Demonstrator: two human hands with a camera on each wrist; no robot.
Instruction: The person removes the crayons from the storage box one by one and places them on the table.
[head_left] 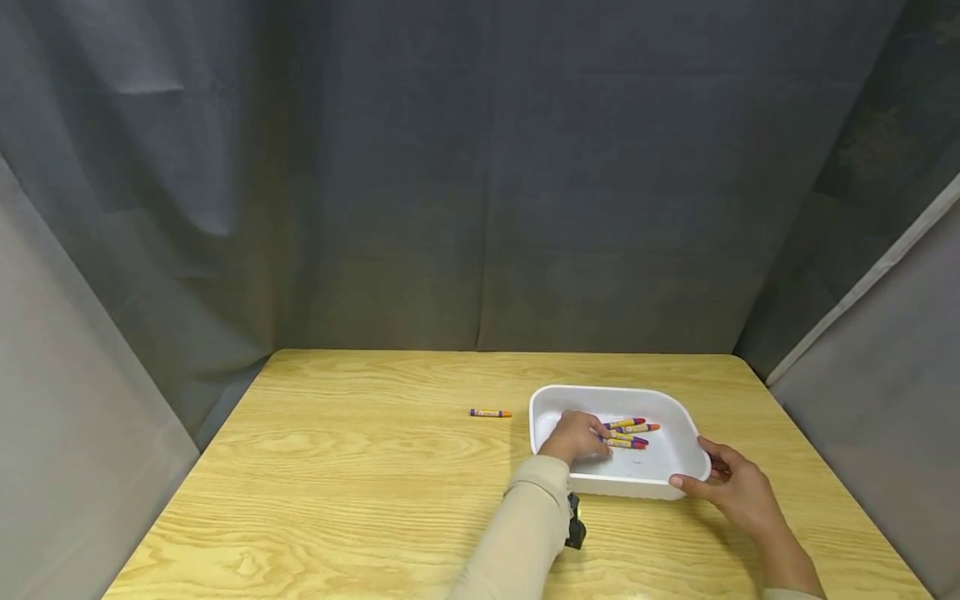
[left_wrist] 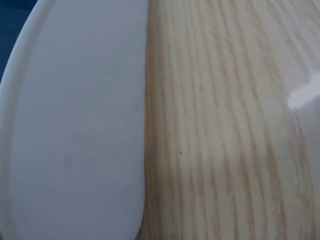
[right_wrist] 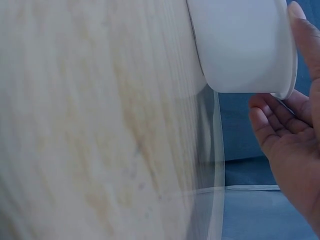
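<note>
A white tray (head_left: 678, 421) stands on the wooden table (head_left: 360, 467), right of the middle. Several crayons (head_left: 633, 433) lie inside it. My left hand (head_left: 577, 437) reaches into the tray with its fingers curled down at the crayons' left ends; whether it pinches one is hidden. My right hand (head_left: 731, 483) holds the tray's near right corner, thumb on the rim and fingers round the side. In the right wrist view that hand (right_wrist: 290, 135) cups the tray (right_wrist: 240, 45) at its rim. The left wrist view shows only the tray's outer wall (left_wrist: 75, 130).
One more crayon (head_left: 491, 413) lies alone on the table, left of the tray. Grey cloth walls (head_left: 480, 183) close in the back and both sides. The table's right edge (right_wrist: 212, 150) runs close under my right hand.
</note>
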